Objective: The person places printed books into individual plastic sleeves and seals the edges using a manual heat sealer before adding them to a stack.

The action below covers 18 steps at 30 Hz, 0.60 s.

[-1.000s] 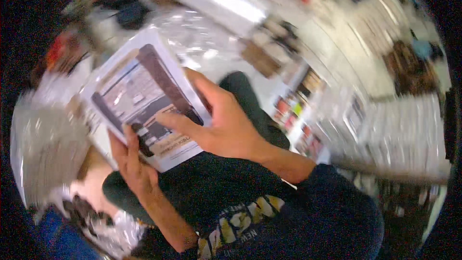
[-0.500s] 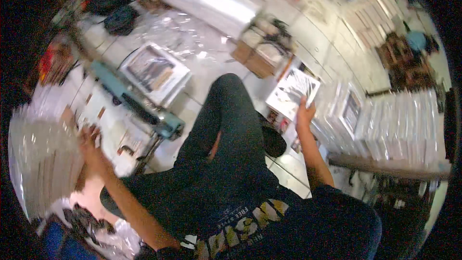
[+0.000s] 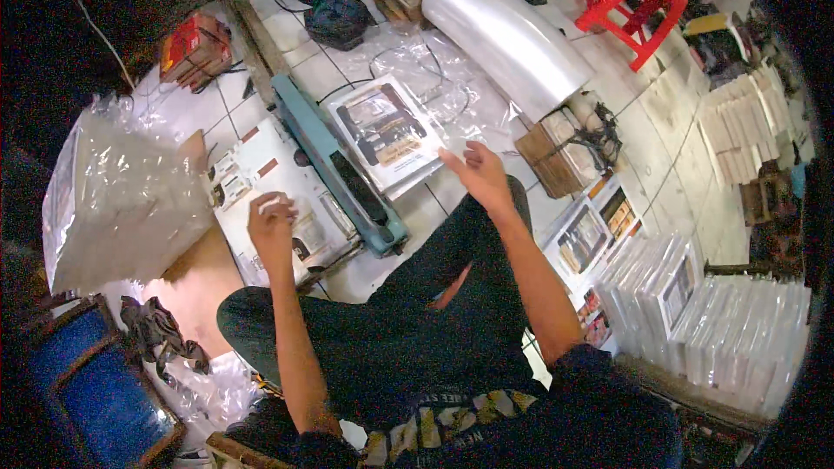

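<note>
My left hand (image 3: 273, 219) hovers over a white printed board (image 3: 252, 152) beside the sealer, its fingers loosely bent with gaps and nothing visible in them. My right hand (image 3: 479, 175) is at the near right corner of a stack of printed sheets (image 3: 387, 135), fingers apart. Whether a fingertip touches the stack, I cannot tell. Between the board and the stack lies a long teal bar sealer (image 3: 334, 165). At far left stands a tall pile of clear plastic sleeves (image 3: 130, 200). A printed booklet (image 3: 580, 241) lies on the right, beyond my right forearm.
Upright plastic-wrapped packs (image 3: 738, 330) stand at right. A large roll of clear film (image 3: 508, 39), a tied brown bundle (image 3: 560, 152) and a red stool (image 3: 632, 9) are farther off. Loose clear film (image 3: 460, 87) covers tiles. A blue-panelled frame (image 3: 104, 382) sits at lower left.
My view has swung left. My right hand has let go of the booklet at right and come to the printed stack. My left hand has moved from beside the sleeves to over the board.
</note>
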### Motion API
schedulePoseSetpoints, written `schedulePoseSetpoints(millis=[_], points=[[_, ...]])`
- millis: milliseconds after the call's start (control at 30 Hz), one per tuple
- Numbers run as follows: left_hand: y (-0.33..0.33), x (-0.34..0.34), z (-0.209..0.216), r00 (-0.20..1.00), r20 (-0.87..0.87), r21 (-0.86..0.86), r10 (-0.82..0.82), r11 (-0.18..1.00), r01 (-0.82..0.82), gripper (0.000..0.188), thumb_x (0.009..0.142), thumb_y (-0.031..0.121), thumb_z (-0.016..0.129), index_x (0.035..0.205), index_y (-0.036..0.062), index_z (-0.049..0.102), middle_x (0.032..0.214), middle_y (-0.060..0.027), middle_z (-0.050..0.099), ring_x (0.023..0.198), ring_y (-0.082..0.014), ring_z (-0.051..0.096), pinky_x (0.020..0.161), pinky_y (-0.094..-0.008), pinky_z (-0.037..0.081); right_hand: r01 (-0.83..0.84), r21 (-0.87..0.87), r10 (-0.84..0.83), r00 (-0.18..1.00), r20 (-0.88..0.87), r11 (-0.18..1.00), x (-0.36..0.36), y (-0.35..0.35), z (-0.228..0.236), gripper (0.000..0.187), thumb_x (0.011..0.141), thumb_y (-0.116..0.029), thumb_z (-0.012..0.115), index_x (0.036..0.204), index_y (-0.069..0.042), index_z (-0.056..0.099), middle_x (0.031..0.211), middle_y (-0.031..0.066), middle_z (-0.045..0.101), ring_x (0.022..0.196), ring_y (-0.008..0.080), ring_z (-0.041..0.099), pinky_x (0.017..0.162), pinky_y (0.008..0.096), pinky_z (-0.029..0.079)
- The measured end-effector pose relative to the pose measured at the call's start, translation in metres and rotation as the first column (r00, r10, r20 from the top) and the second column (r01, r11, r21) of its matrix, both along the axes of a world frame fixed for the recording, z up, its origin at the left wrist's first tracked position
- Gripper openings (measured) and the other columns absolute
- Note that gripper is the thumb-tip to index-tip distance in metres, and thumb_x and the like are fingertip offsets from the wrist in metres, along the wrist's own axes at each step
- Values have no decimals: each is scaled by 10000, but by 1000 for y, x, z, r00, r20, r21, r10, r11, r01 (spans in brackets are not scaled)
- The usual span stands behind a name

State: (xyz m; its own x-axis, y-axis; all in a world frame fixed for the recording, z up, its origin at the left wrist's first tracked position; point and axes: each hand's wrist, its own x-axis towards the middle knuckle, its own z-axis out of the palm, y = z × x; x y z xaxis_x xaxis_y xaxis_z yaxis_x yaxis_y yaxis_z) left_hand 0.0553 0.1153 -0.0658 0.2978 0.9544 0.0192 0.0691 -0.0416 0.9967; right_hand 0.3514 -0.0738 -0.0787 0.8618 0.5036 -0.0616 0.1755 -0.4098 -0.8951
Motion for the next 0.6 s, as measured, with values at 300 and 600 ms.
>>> schedulePoseSetpoints(millis=[300,600], points=[[-123,6,39,877,-185,-197,-444,891,409,159,907,158,660,961,14,620,856,-75,669,774,-125,645,695,-268,505,-127,-31,106,917,-385,991,66,38,-14,354,778,-253,802,938,34,671,898,111,678,722,155,630,641,279,525],[-192,93,63,907,-79,54,-413,907,418,547,841,204,738,1267,-30,486,1221,-209,577,1107,-286,586,938,-372,472,-204,387,213,977,20,899,52,-73,87,298,816,27,717,1070,23,560,1003,109,668,904,162,655,766,296,571]])
